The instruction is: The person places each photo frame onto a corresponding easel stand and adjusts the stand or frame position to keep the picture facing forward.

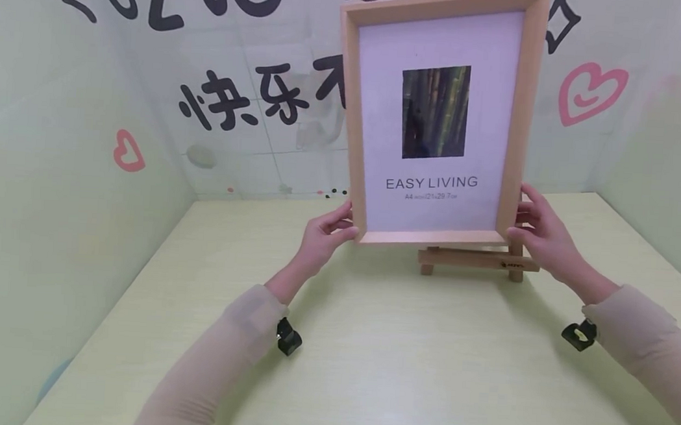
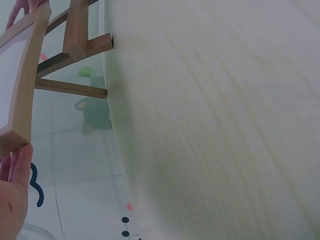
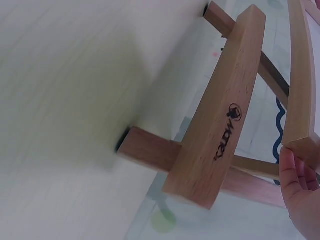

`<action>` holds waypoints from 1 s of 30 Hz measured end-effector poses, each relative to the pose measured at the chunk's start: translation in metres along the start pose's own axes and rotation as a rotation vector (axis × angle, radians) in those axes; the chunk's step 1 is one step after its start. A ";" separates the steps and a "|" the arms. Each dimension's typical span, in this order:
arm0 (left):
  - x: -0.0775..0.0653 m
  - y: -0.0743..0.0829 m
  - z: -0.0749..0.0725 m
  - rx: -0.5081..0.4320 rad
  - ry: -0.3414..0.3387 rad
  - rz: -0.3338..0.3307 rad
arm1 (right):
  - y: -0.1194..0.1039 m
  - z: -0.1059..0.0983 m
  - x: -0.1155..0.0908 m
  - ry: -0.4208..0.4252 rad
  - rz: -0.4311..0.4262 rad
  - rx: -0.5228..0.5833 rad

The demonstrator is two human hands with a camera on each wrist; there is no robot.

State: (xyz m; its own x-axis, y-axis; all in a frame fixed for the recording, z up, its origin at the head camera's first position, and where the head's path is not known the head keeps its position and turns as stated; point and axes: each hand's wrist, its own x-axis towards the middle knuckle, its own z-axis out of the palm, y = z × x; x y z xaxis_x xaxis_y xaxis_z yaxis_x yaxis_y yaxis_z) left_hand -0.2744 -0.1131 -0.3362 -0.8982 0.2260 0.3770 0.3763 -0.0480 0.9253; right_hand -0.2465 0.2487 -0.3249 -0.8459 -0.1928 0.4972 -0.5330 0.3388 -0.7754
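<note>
Left hand (image 1: pixel 322 239) and right hand (image 1: pixel 546 237) pinch one frame (image 1: pixel 436 124), perhaps touching one easel (image 1: pixel 469 260) behind.

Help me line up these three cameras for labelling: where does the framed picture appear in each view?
Head: the framed picture is right of centre, in the upper part.
Left wrist: along the left edge, upper half mostly, cut off by that edge.
Right wrist: along the right edge, upper part, cut off.
Shared landmark: the wooden easel, partly hidden behind it in the head view.
</note>
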 end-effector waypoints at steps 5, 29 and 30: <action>0.005 -0.002 0.007 0.008 -0.013 -0.015 | 0.008 -0.006 -0.004 0.007 -0.019 0.058; 0.016 -0.014 0.037 0.075 -0.070 -0.016 | 0.028 -0.030 -0.017 0.032 -0.003 0.092; 0.016 -0.015 0.038 0.079 -0.070 -0.017 | 0.029 -0.031 -0.018 0.033 -0.002 0.101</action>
State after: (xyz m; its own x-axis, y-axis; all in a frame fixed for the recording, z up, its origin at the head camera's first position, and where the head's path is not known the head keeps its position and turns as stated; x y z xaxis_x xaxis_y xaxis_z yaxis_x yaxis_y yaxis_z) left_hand -0.2856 -0.0714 -0.3454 -0.8875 0.2938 0.3551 0.3804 0.0322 0.9242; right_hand -0.2459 0.2906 -0.3442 -0.8444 -0.1628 0.5103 -0.5356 0.2437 -0.8086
